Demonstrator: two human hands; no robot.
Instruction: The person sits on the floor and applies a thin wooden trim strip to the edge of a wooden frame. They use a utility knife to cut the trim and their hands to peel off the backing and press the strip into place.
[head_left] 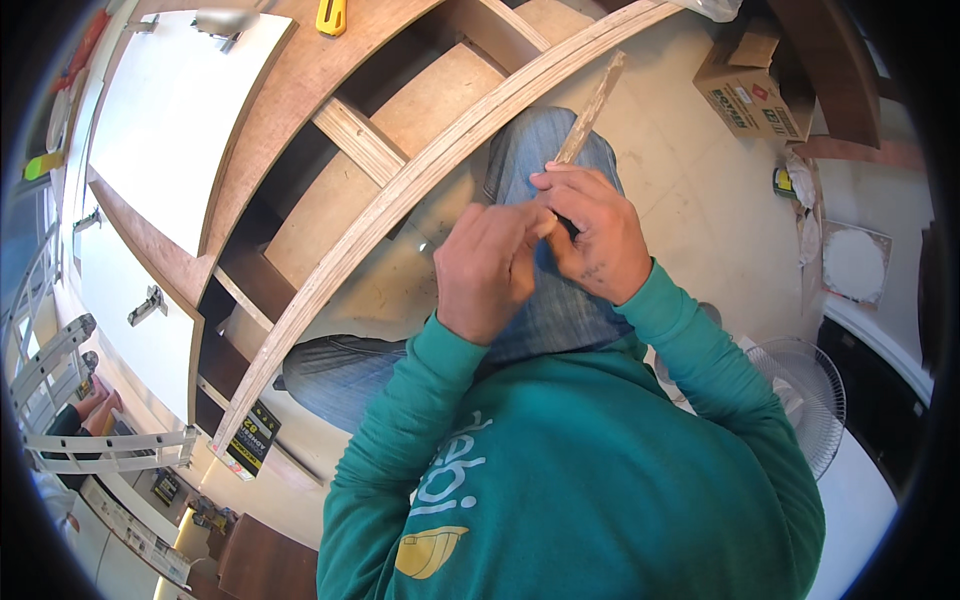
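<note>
Strip (592,108) ran forward and slightly right from the curled fingers of the right hand (600,232), the nearer one, which gripped its close end above the knee (522,140). I saw the left hand (483,268) bunched alongside, fingertips meeting the right's; I couldn't tell what they pinched.
</note>
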